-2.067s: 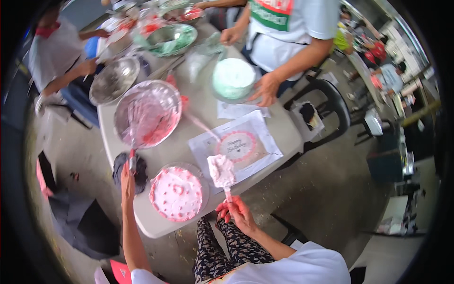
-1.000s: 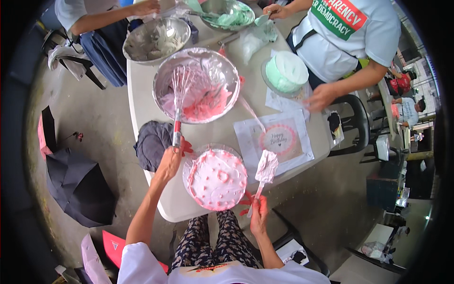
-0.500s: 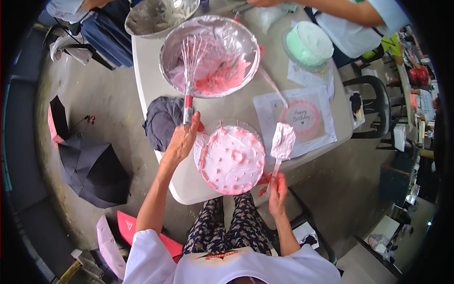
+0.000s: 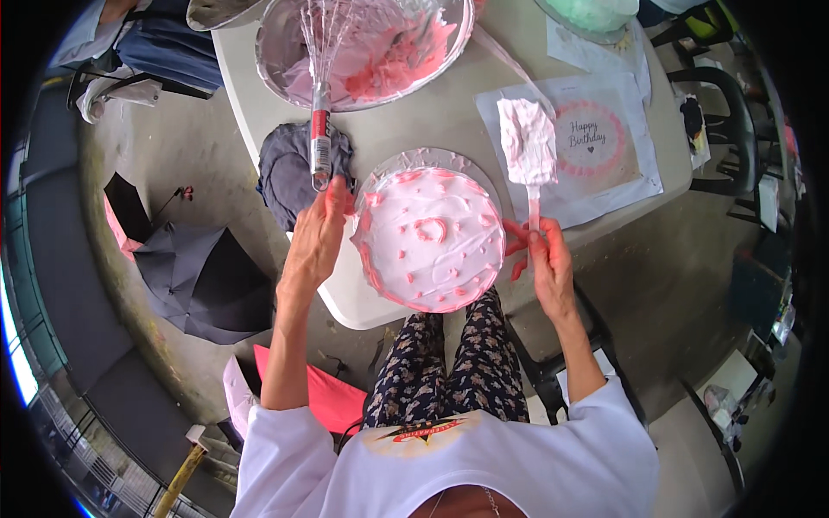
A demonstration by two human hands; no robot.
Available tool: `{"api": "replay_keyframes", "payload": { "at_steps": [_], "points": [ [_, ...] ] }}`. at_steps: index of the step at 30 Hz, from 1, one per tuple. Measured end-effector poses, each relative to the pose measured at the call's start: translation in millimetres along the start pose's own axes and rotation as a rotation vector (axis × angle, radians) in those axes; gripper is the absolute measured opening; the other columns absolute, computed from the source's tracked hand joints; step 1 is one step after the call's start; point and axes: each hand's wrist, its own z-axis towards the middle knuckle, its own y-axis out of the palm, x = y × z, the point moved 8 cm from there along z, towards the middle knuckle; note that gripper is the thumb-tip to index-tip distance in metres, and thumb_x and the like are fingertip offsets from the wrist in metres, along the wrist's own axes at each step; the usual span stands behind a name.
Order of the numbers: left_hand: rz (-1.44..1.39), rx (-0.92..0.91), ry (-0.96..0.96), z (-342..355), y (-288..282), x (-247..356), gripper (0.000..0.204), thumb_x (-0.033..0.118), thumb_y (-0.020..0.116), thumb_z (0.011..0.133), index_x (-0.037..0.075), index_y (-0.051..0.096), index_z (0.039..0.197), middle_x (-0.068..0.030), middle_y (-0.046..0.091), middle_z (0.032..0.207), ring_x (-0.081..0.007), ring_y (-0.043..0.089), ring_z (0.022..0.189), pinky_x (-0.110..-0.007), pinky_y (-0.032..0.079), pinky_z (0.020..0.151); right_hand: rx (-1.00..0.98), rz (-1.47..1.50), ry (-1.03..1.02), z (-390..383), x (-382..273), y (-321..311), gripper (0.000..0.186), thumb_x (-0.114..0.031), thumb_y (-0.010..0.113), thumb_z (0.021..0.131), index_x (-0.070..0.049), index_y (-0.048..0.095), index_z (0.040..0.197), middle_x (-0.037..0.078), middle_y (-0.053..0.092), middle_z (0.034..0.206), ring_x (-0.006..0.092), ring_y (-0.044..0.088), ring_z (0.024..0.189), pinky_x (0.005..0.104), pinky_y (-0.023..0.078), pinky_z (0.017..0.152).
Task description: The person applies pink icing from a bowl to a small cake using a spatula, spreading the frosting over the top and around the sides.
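Now flanking, within reach, round pink-edged frosted cake (image 4: pixel 434 250) with left hand (image 4: pixel 316 235) (grip unclear) and right hand (image 4: pixel 551 261), clutching cream-laden pink spatula (image 4: pixel 534 205).

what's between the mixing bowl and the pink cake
In the head view, a strip of pale tabletop, then the rim of the round base under the pink cake.

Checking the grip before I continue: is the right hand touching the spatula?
Touching. The head view shows the right hand gripping the spatula below its cream-covered blade, with no gap between them.
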Motion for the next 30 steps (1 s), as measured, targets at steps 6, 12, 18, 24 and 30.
{"api": "replay_keyframes", "payload": {
  "at_steps": [6,12,18,24,30],
  "points": [
    [-0.235,-0.01,-0.166,-28,3,-31,0.067,0.058,0.021,0.092,0.0,0.054,0.098,-0.0111,0.063,0.087,-0.0175,0.054,0.074,-0.031,0.044,0.065,-0.065,-0.011,0.043,18,-9,2,0.022,-0.02,0.038,0.098,-0.003,0.046,0.109,0.012,0.061,0.107,0.0095,0.058,0.075,0.0212,0.045,0.051],
    [0.08,0.565,0.114,-20,-35,-18,0.06,0.051,0.023,0.095,0.006,0.054,0.121,-0.0083,0.06,0.114,-0.0191,0.051,0.105,-0.033,0.033,0.095,-0.025,-0.086,0.102,5,-26,-12,0.018,-0.014,0.044,0.095,-0.002,0.054,0.103,0.003,0.058,0.084,0.0082,0.051,0.065,0.021,0.041,0.055],
    [-0.316,0.322,0.201,1,-29,-39,0.067,0.054,0.018,0.094,0.004,0.03,0.137,-0.0156,0.05,0.128,-0.0233,0.035,0.128,-0.04,0.015,0.108,0.17,-0.322,-0.117,-43,-19,-40,0.014,-0.004,0.053,0.088,0.002,0.06,0.098,0.005,0.053,0.073,0.0135,0.049,0.062,0.026,0.04,0.057],
    [-0.517,0.603,0.072,-70,-11,-66,0.064,0.054,0.017,0.094,0.004,0.042,0.126,-0.0125,0.058,0.109,-0.0199,0.047,0.11,-0.037,0.025,0.099,0.293,-0.328,-0.06,-71,6,-38,0.027,0.0,0.055,0.086,-0.001,0.059,0.112,0.008,0.054,0.075,0.0153,0.049,0.061,0.0267,0.041,0.055],
    [-0.853,0.753,-0.046,-110,21,-94,0.064,0.056,0.023,0.092,0.004,0.043,0.125,-0.009,0.058,0.1,-0.0173,0.05,0.099,-0.033,0.033,0.092,0.296,-0.313,-0.134,-74,19,-26,0.03,0.003,0.056,0.084,-0.002,0.059,0.113,0.008,0.056,0.077,0.0163,0.05,0.06,0.0269,0.041,0.053]
  ]
}}
